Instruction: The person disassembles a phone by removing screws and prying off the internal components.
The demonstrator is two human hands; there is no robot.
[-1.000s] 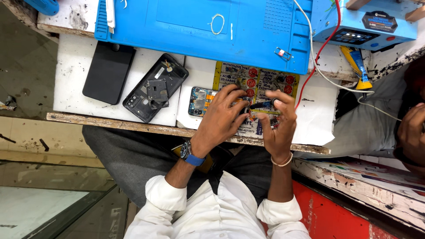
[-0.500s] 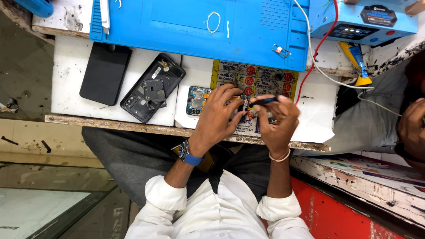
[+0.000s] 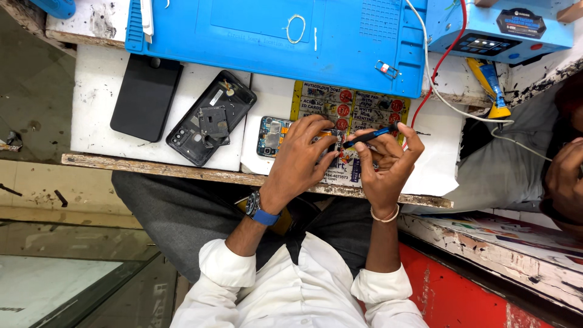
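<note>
A: Status on the bench?

B: Left hand (image 3: 303, 155) is pressed down on the opened phone (image 3: 276, 135), fingers curled over its lower half and pinning it flat. Right hand (image 3: 385, 161) pinches a thin blue-handled screwdriver (image 3: 371, 135), thumb and forefinger closed on the shaft, tip aimed toward the phone under the left fingers. Can't see the tip itself.

A: Where's the phone sitting?

B: On a printed yellow card (image 3: 352, 106) near the front edge of the white table (image 3: 91, 91), just below the blue work mat (image 3: 273, 36).

A: Advice for the step?

B: My read: keep the driver square to the screw, light downward pressure, turn with the fingertips only. Left hand should stay planted so the board doesn't skate on the glossy card. Tiny screws near the table edge could roll off, so park them on the mat.

A: Materials?

B: Phone interior is bare circuitry, blue-green with metal shields. Left of it, a black back cover (image 3: 209, 118) lies inside-up, glossy, with a small square part on it. Further left, a matte black slab (image 3: 146, 97), likely a screen panel. Mat looks like rubbery silicone; tabletop is chipped and stained. Blue bench unit (image 3: 504, 30) upper right with red and white leads.
</note>
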